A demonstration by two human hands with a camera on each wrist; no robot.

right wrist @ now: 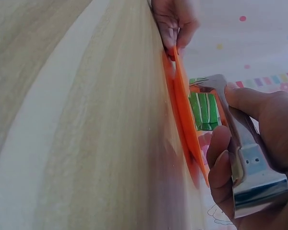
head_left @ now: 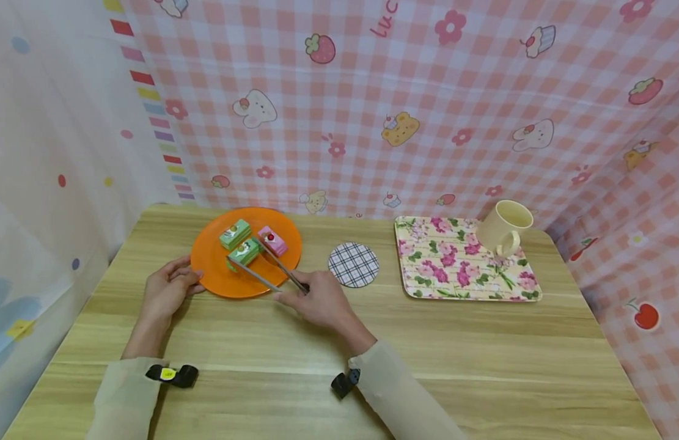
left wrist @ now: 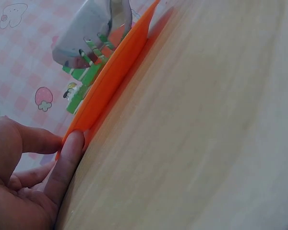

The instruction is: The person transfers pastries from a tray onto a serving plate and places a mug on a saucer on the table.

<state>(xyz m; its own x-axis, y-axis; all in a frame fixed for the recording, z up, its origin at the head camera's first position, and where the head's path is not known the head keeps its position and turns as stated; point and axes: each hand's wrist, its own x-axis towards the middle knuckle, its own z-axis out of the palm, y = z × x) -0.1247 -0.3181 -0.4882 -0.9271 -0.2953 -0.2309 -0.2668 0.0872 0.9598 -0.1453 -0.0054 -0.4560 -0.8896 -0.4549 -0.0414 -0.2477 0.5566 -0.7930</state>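
Note:
My left hand (head_left: 165, 290) pinches the near-left rim of an orange plate (head_left: 209, 250); in the left wrist view the plate's edge sits between thumb and finger. Metal tongs (right wrist: 259, 194) are gripped in my right hand (head_left: 325, 299). Their two arms reach over the plate, one on either side of the nearer green cake slice (head_left: 244, 252). Whether the tips press on it, I cannot tell. Behind it lies another green cake slice (head_left: 234, 234), and a pink cake slice (head_left: 274, 240) with a red dot on top is to the right.
A round checked coaster (head_left: 353, 264) lies right of the plate. Farther right is a floral tray (head_left: 427, 284) with a cream mug (head_left: 499, 229) at its back right corner. The wooden table (head_left: 295, 379) meets a pink checked cloth (head_left: 350, 110) at the back.

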